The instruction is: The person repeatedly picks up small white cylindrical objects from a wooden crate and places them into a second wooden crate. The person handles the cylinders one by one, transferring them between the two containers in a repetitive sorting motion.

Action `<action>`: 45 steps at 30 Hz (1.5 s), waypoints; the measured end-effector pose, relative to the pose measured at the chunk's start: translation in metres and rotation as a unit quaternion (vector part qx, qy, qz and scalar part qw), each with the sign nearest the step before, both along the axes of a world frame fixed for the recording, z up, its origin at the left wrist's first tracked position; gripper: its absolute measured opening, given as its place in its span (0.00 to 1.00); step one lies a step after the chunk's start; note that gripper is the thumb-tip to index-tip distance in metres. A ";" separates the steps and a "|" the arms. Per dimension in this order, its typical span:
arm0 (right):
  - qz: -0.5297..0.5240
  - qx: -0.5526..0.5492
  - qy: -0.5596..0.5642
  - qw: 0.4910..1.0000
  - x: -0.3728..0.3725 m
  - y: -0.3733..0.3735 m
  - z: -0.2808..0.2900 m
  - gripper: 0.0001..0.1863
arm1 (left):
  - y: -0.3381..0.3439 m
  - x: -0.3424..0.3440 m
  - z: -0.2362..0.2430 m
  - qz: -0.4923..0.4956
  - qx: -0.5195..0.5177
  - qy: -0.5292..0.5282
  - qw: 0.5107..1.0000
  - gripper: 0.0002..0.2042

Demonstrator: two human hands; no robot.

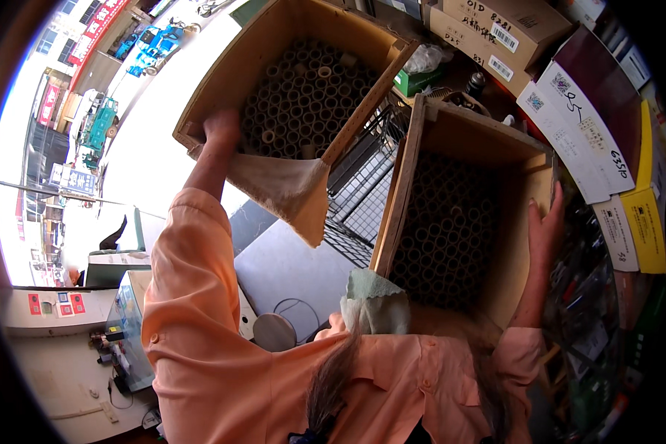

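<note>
Left hand (220,127) grips the tilted tube-filled wooden crate (237,70)'s rim, right hand (545,226), fingers spread, steadies the second tube-packed wooden crate (514,259); tubes may spill.

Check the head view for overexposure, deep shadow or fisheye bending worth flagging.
Head view: the street outside, upper left, is blown out white; the inside of the right wooden crate of cardboard tubes sits in deep shadow; the left wooden crate is evenly lit; straight edges bow toward the black rim.
</note>
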State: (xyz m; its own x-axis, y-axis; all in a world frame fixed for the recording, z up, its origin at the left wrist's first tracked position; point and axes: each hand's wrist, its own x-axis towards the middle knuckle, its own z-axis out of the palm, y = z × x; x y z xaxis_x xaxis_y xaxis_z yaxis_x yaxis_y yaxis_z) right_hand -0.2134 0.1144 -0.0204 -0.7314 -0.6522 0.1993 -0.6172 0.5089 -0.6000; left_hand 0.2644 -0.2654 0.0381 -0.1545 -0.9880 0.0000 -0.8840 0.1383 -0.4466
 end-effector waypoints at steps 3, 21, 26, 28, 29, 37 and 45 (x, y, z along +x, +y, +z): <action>0.001 -0.002 0.017 1.000 -0.004 0.001 -0.005 0.32 | -0.003 -0.015 0.007 -0.022 0.012 0.046 0.999 0.09; -0.007 0.007 0.055 0.998 -0.005 0.002 -0.010 0.34 | -0.114 -0.070 -0.053 -0.117 0.003 0.198 0.973 0.11; -0.041 0.049 0.038 0.997 0.001 0.002 -0.003 0.35 | -0.131 -0.067 -0.080 -0.126 -0.059 0.226 0.964 0.11; -0.042 0.042 0.070 0.996 -0.004 0.000 -0.005 0.34 | -0.134 -0.077 -0.066 -0.120 -0.017 0.205 0.971 0.12; -0.036 0.044 0.077 0.995 -0.003 -0.001 -0.006 0.34 | -0.136 -0.064 -0.068 -0.118 -0.010 0.203 0.972 0.13; -0.047 0.044 0.062 0.996 -0.002 0.000 -0.003 0.34 | -0.051 -0.144 0.007 -0.098 0.048 0.530 0.841 0.17; -0.047 0.061 0.045 0.996 0.002 -0.001 0.001 0.34 | 0.132 -0.233 0.029 -0.199 0.265 0.749 0.573 0.14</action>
